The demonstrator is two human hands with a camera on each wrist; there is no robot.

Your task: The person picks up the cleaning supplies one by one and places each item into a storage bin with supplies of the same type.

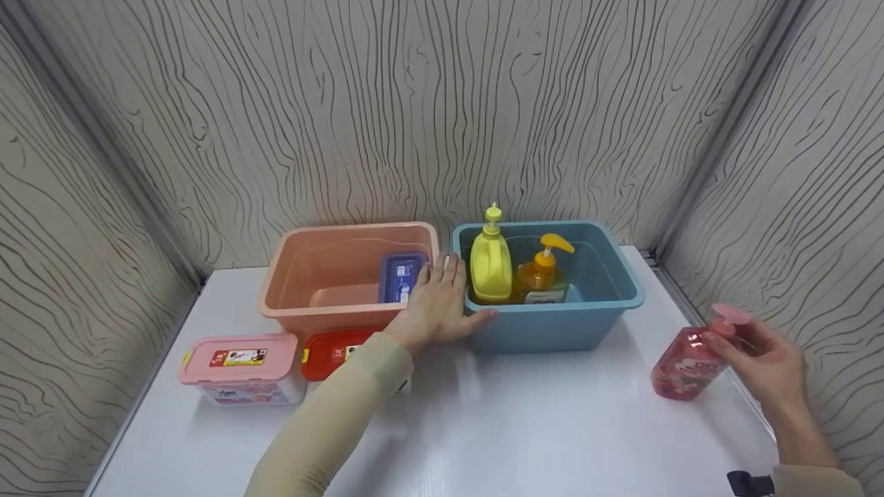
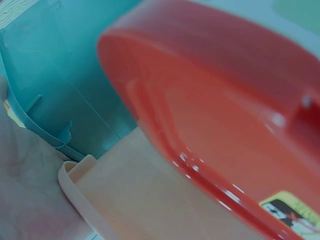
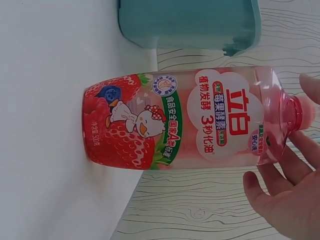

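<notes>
A: Quick one. Where's the pink bottle (image 1: 690, 369)?
B: Far right of the table (image 1: 552, 421), right and a bit nearer the person than the blue bin (image 1: 545, 331). Well apart from it.
A: Grip?
B: Right hand (image 1: 773, 366) has thumb and fingers round the neck, just under the pump head. Holding it, no doubt.
A: Which way does the bottle lie from that hand?
B: Body hangs below and to the left of the fingers in the head view. Long axis slants: pump top upper right, base lower left. Label shows to the right wrist camera.
A: Base on the table?
B: Close to it. Touching or just off, can't tell.
A: Left hand (image 1: 440, 300)?
B: Nowhere near the bottle. Fingers straight over the rims where the orange bin (image 1: 345, 319) and blue bin meet, thumb out towards the blue bin's front. Gripping nothing.
A: So the relation that matters?
B: Bottle to blue bin, I'd say: bin is leftward and farther from the person, yellow bottle (image 1: 492, 269) and amber pump bottle (image 1: 539, 279) stand in its left and middle, so its right end faces the pink bottle.
</notes>
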